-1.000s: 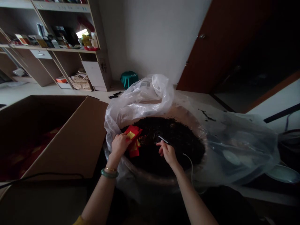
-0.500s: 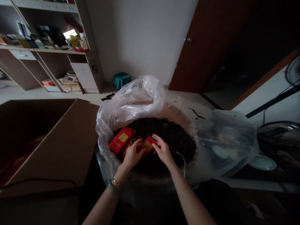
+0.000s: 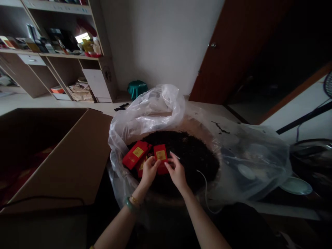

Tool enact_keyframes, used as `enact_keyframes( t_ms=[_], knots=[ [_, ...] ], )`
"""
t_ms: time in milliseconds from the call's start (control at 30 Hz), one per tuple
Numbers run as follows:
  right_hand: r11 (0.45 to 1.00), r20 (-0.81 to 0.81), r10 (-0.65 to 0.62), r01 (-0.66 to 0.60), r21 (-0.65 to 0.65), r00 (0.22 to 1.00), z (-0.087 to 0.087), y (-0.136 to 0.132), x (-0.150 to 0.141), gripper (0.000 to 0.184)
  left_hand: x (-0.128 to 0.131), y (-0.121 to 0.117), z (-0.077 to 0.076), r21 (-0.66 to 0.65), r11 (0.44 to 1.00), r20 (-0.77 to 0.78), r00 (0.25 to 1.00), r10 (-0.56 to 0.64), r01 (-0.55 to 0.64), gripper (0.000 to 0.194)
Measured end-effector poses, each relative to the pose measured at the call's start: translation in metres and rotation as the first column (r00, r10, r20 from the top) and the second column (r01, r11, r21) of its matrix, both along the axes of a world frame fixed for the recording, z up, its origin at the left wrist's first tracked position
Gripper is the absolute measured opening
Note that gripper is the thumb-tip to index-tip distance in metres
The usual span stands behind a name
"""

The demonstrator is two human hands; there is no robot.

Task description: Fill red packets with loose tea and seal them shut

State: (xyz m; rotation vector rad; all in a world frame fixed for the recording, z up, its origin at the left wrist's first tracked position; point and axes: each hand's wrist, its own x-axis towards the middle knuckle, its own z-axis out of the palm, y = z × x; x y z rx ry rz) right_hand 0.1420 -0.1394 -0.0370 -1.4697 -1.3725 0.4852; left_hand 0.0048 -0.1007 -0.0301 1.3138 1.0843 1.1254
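My left hand [image 3: 149, 171] pinches the left side of a small red packet [image 3: 161, 154] with a yellow label. The packet's right side is in the fingers of my right hand [image 3: 177, 173]. A thin white stick-like thing [image 3: 175, 155] shows at my right fingertips; its kind I cannot make out. Another red packet [image 3: 135, 156] rests left of my left hand, with more red packaging partly hidden below it. Under both hands spreads a heap of dark, dry, shredded leaf-like material [image 3: 198, 159], inside a round container lined with a clear plastic bag [image 3: 145, 124].
At left stands an open cardboard box [image 3: 90, 148] with red packets inside. A white cable [image 3: 206, 188] hangs over the container's near right rim. Clear plastic sheeting [image 3: 249, 155] lies at right beside a pale dish [image 3: 297, 185]. Behind are shelves [image 3: 107, 81] and a green-covered bin [image 3: 137, 90].
My left hand let go of one red packet, leaving it at the left, and took up another. Both hands now hold that packet, turned more upright. The view shifted slightly.
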Motion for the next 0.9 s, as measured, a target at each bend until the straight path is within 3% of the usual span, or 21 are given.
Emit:
enact_keyframes(
  t_ms=[67, 133, 200, 267, 300, 367, 433, 500, 600, 733, 833, 900],
  knots=[
    [0.996, 0.061, 0.076, -0.073, -0.042, 0.995, 0.000, -0.003, 0.009, 0.029, -0.003, 0.000, 0.002, 0.079, 0.994, -0.067, 0.994, 0.085, -0.079, 0.030],
    [0.990, 0.191, 0.141, -0.136, -0.039, 0.971, 0.008, -0.005, 0.021, 0.029, -0.008, 0.000, 0.009, 0.267, 0.956, -0.240, 0.952, 0.190, -0.124, 0.051],
    [0.977, 0.342, 0.214, -0.201, -0.074, 0.915, 0.019, -0.006, 0.030, 0.034, -0.014, -0.002, 0.019, 0.409, 0.911, -0.464, 0.870, 0.165, 0.046, 0.061],
    [0.964, 0.452, 0.265, -0.251, -0.092, 0.852, 0.029, -0.006, 0.032, 0.035, -0.016, -0.006, 0.026, 0.347, 0.885, -0.643, 0.766, -0.017, 0.311, 0.035],
    [0.967, 0.482, 0.249, -0.247, -0.067, 0.840, 0.032, -0.005, 0.031, 0.035, -0.016, -0.008, 0.027, 0.276, 0.881, -0.680, 0.726, -0.104, 0.384, 0.020],
    [0.986, 0.487, 0.115, -0.157, 0.047, 0.866, 0.032, -0.003, 0.026, 0.037, -0.013, -0.012, 0.025, 0.171, 0.904, -0.648, 0.736, -0.196, 0.391, 0.026],
    [0.986, 0.437, -0.077, 0.002, 0.169, 0.896, 0.026, -0.002, 0.020, 0.043, -0.009, -0.015, 0.019, 0.136, 0.947, -0.540, 0.823, -0.175, 0.290, 0.032],
    [0.968, 0.395, -0.183, 0.095, 0.233, 0.900, 0.016, -0.002, 0.015, 0.043, -0.007, -0.015, 0.012, 0.124, 0.971, -0.444, 0.887, -0.128, 0.202, 0.033],
    [0.951, 0.369, -0.209, 0.101, 0.292, 0.906, 0.008, -0.003, 0.009, 0.037, -0.006, -0.012, 0.004, 0.108, 0.983, -0.371, 0.923, -0.099, 0.148, 0.034],
    [0.927, 0.329, -0.223, 0.096, 0.362, 0.917, 0.010, -0.005, 0.003, 0.026, -0.007, -0.010, -0.002, 0.081, 0.990, -0.336, 0.938, -0.079, 0.112, 0.036],
    [0.928, 0.290, -0.223, 0.111, 0.357, 0.931, 0.015, -0.004, 0.003, 0.015, -0.007, -0.010, -0.001, 0.093, 0.987, -0.345, 0.934, -0.090, 0.129, 0.036],
    [0.931, 0.251, -0.242, 0.151, 0.333, 0.937, 0.016, -0.002, 0.004, 0.019, -0.007, -0.011, 0.001, 0.105, 0.983, -0.354, 0.930, -0.102, 0.148, 0.035]
  ],
)
